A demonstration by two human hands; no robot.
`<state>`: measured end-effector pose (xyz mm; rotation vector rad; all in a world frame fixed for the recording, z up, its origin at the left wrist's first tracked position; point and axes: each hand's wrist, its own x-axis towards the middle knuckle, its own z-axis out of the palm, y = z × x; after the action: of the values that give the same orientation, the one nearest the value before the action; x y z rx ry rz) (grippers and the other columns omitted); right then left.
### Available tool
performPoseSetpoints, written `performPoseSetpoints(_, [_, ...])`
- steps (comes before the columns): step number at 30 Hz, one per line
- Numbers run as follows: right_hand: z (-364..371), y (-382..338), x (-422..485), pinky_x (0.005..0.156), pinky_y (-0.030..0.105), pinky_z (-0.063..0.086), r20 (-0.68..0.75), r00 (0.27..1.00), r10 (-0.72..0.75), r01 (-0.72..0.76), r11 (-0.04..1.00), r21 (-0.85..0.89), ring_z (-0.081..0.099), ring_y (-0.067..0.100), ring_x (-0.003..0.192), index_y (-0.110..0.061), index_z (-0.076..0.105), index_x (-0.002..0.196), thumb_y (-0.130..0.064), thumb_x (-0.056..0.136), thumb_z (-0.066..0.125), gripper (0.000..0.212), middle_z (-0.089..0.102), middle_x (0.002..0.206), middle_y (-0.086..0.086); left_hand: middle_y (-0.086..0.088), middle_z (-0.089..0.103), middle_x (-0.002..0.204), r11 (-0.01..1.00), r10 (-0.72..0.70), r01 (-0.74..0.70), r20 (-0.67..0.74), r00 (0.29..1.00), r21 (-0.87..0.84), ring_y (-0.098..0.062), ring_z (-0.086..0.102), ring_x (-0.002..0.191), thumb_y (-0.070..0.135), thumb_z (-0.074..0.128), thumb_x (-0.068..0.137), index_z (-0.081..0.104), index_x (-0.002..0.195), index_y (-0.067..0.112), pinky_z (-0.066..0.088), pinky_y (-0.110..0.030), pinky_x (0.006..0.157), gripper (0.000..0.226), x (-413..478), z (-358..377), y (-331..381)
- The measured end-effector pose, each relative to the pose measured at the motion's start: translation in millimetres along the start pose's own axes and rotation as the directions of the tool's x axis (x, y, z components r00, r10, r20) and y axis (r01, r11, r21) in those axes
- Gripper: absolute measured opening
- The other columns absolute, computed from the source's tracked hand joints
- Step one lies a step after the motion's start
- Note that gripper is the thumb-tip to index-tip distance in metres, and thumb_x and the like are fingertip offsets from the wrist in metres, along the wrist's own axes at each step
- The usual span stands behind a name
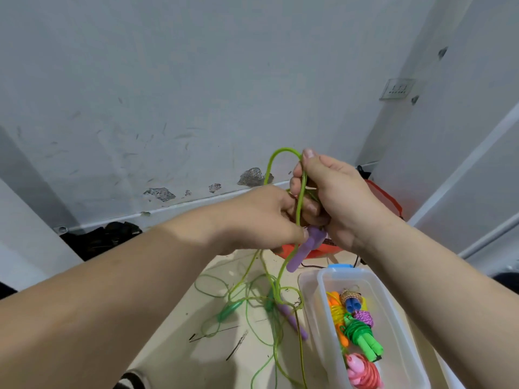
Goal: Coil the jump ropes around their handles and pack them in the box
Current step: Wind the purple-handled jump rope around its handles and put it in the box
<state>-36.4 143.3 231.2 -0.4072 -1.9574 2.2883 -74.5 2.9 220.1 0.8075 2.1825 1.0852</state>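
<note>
Work surface: a beige top (174,349) with loose green cords sprawled over it.
Box: a clear plastic box (323,299) at lower right, open, holding wound rope bundles (362,338) in orange, yellow, blue, green and pink.
Left hand: the left hand (261,217) is raised at centre, fingers curled, thumb pressed on the top of a handle.
Right hand: the right hand (337,192) touches the left, fingers wrapped round the cord, thumb up beside a loop.
Jump rope in hand: a lime-green rope (269,167) loops above the hands and trails down to the tangle on the surface.
Held handle: a purple handle (297,256) hangs tilted below both hands, above the box's near corner.
Second handle: its likely partner, a second purple handle (295,321), lies among the cords, left of the box.
Handling: the cord looks light, springy and smooth, likely to uncoil if released. The rigid handles seem the surest grip, with a thumb pinning each turn.
</note>
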Motion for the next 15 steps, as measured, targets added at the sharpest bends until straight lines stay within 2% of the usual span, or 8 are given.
performPoseSetpoints(2, [0,-2,0,0.040,0.017,0.023,-0.036,0.999,0.010,-0.009,0.999,0.034,0.030,0.014,0.039,-0.015,0.058,0.087,-0.039,0.107,0.049,0.032,0.061,0.070,0.005,-0.018,0.067,0.078,0.984,0.027,-0.018,-0.048,0.999,0.178,-0.031,0.063,0.071,0.025,0.064,0.096,0.068,0.088,0.001,0.060,-0.041,0.069,0.025,2,-1,-4])
performPoseSetpoints(3, [-1,-3,0,0.040,0.017,0.023,-0.065,0.998,0.013,-0.011,0.999,0.038,0.030,0.013,0.040,-0.014,0.060,0.092,-0.040,0.107,0.049,0.031,0.064,0.074,0.005,-0.019,0.070,0.077,0.983,0.038,-0.023,-0.075,0.996,0.184,-0.036,0.066,0.071,0.026,0.060,0.099,0.067,0.086,0.000,0.060,-0.042,0.069,0.030,3,-2,-5])
performPoseSetpoints(4, [-4,-4,1,0.040,0.017,0.023,-0.092,0.996,0.015,-0.013,1.000,0.021,0.029,0.013,0.039,-0.014,0.062,0.098,-0.041,0.107,0.050,0.031,0.066,0.079,0.005,-0.019,0.073,0.078,0.995,0.036,-0.025,-0.114,0.993,0.099,-0.037,0.069,0.071,0.026,0.056,0.102,0.066,0.086,0.001,0.062,-0.044,0.070,0.032,2,-4,-3])
performPoseSetpoints(6, [-7,-4,-2,0.041,0.018,0.022,-0.093,0.995,0.036,-0.042,0.997,-0.070,0.028,0.012,0.038,-0.014,0.066,0.104,-0.047,0.105,0.050,0.037,0.065,0.079,0.006,-0.021,0.075,0.086,0.969,0.003,-0.062,-0.238,0.971,-0.241,-0.030,0.071,0.065,0.023,0.050,0.106,0.064,0.091,0.002,0.064,-0.043,0.072,0.030,4,-11,8])
performPoseSetpoints(9, [-10,0,-9,0.034,0.021,0.030,0.061,0.984,0.169,-0.148,0.956,-0.253,0.037,0.012,0.038,-0.013,0.072,0.102,-0.062,0.102,0.044,0.056,0.071,0.079,0.010,-0.022,0.071,0.086,0.713,-0.124,-0.224,-0.434,0.892,-0.664,-0.021,0.069,0.062,0.018,0.049,0.107,0.061,0.097,0.002,0.064,-0.032,0.068,0.022,7,-29,25])
performPoseSetpoints(11, [-13,4,-10,0.035,0.021,0.035,0.126,0.964,0.236,-0.175,0.913,-0.369,0.039,0.011,0.041,-0.006,0.073,0.102,-0.068,0.100,0.039,0.071,0.077,0.093,0.013,-0.019,0.067,0.082,0.536,-0.200,-0.320,-0.486,0.851,-0.781,-0.020,0.070,0.061,0.017,0.049,0.107,0.060,0.096,0.002,0.063,-0.029,0.063,0.021,7,-42,25])
performPoseSetpoints(12, [-14,4,-11,0.038,0.021,0.035,0.136,0.960,0.245,-0.175,0.904,-0.390,0.040,0.011,0.042,-0.004,0.072,0.095,-0.070,0.099,0.037,0.075,0.076,0.090,0.014,-0.017,0.065,0.079,0.484,-0.225,-0.340,-0.490,0.842,-0.806,-0.020,0.070,0.062,0.018,0.050,0.107,0.059,0.097,0.001,0.062,-0.028,0.062,0.021,7,-45,22])
performPoseSetpoints(15, [-14,-1,-11,0.043,0.022,0.031,0.167,0.960,0.224,-0.171,0.943,-0.285,0.039,0.015,0.044,-0.004,0.065,0.079,-0.065,0.101,0.036,0.071,0.065,0.068,0.013,-0.016,0.064,0.074,0.505,-0.291,-0.293,-0.480,0.828,-0.812,-0.021,0.071,0.060,0.021,0.054,0.105,0.057,0.104,-0.002,0.061,-0.026,0.060,0.023,7,-45,12])
